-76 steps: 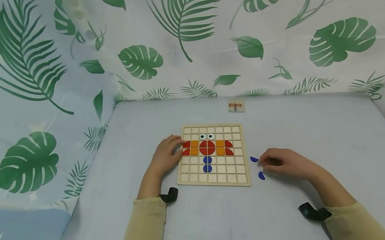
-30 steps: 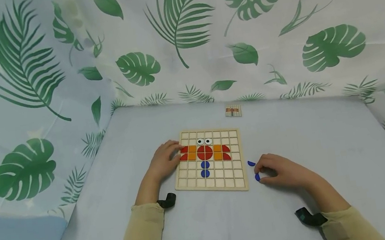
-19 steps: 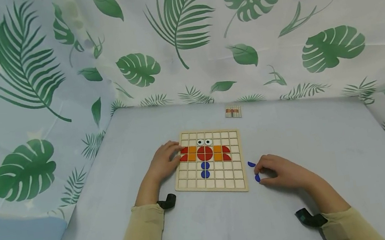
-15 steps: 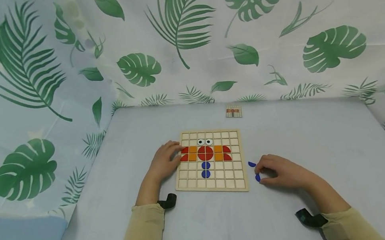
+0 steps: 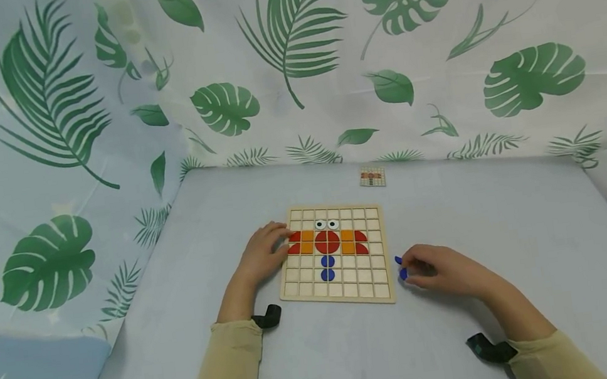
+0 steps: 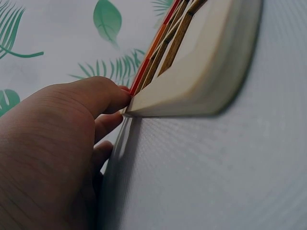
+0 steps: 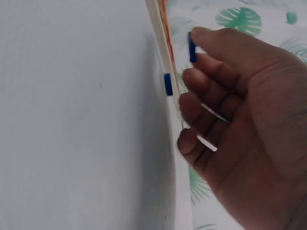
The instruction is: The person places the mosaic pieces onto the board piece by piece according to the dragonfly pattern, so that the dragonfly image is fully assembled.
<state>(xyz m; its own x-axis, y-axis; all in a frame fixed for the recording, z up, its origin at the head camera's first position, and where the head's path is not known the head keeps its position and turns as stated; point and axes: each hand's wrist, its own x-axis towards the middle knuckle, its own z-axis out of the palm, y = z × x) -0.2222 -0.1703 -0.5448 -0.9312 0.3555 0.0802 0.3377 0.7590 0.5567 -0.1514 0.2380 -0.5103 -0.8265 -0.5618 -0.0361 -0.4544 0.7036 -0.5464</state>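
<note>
A square wooden grid board [image 5: 320,294] holds red, orange and blue pieces and two eye tiles [image 5: 327,224]. My left hand [image 5: 262,251] rests at its left edge, fingertips by the red pieces [image 5: 295,247]; in the left wrist view the thumb touches the board's edge [image 6: 192,96]. Right of the board, my right hand [image 5: 440,266] pinches a blue half-circle piece [image 7: 192,47] between thumb and index finger, the other fingers loosely bent. A second blue piece [image 7: 168,84] lies on the table between that hand and the board.
A small pattern card [image 5: 372,176] showing a similar figure lies behind the board near the back of the pale table [image 5: 325,364]. Leaf-printed cloth [image 5: 327,104] hangs behind and at the left. Dark cameras sit on both wrists.
My right hand has come to the nearer blue piece, pinched it and brought it slightly towards the board and the other blue piece. The left hand has stayed at the board's edge.
</note>
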